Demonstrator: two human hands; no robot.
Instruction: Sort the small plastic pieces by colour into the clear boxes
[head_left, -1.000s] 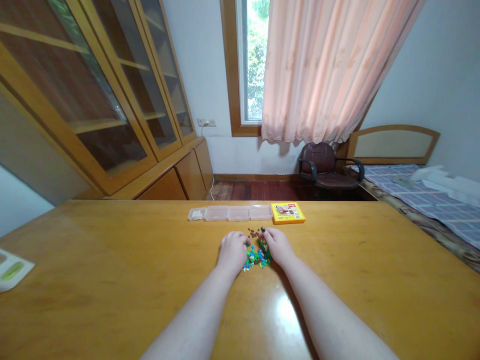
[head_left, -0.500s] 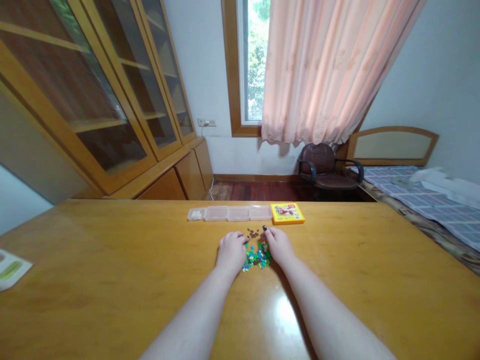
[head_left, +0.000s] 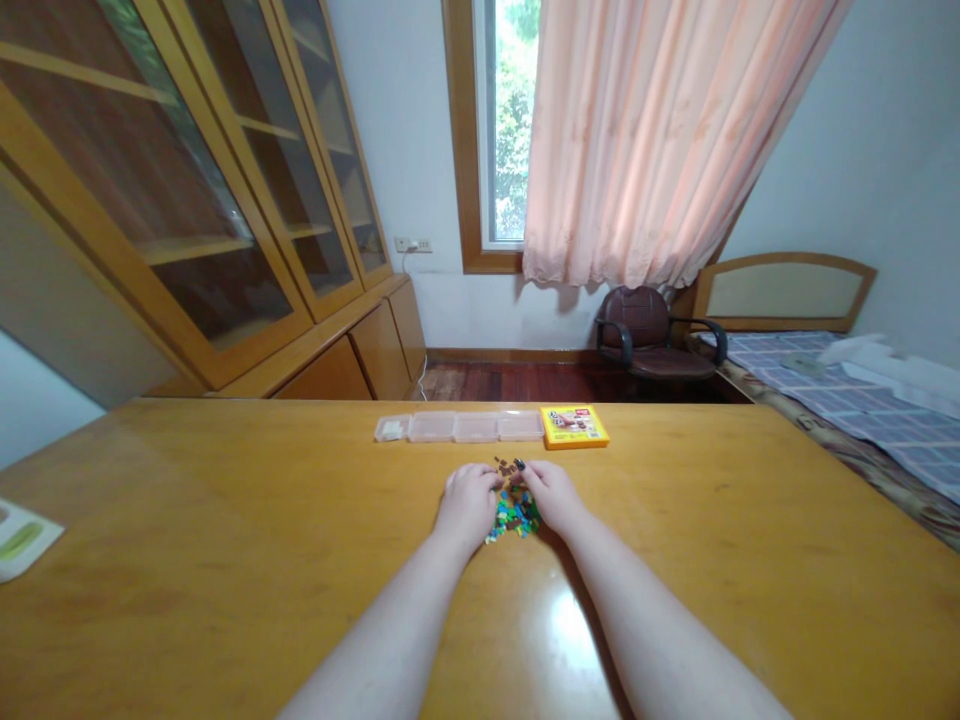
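Observation:
A small heap of tiny bricks (head_left: 516,514), mostly green and blue with some yellow, white and brown, lies on the table between my hands. Just beyond it is a loose cluster of brown bricks (head_left: 505,466). Along the heap's left side rests my left hand (head_left: 466,505), open, its bent fingers reaching to the gap between heap and cluster. From the right, my right hand (head_left: 555,495) has its thumb with a dark nail beside the brown bricks. The right fingers are curled in under the hand; anything they pinch is hidden.
A row of clear plastic compartments (head_left: 476,428) stands near the far edge of the wooden table (head_left: 225,560), with pale pieces in the leftmost one. Touching its right end is a yellow box (head_left: 575,428). A white and green item (head_left: 26,540) lies at the left edge.
My right hand has moved left and slightly nearer, bringing its thumb to the brown bricks. My left hand has shifted slightly right, and the heap looks narrower between them.

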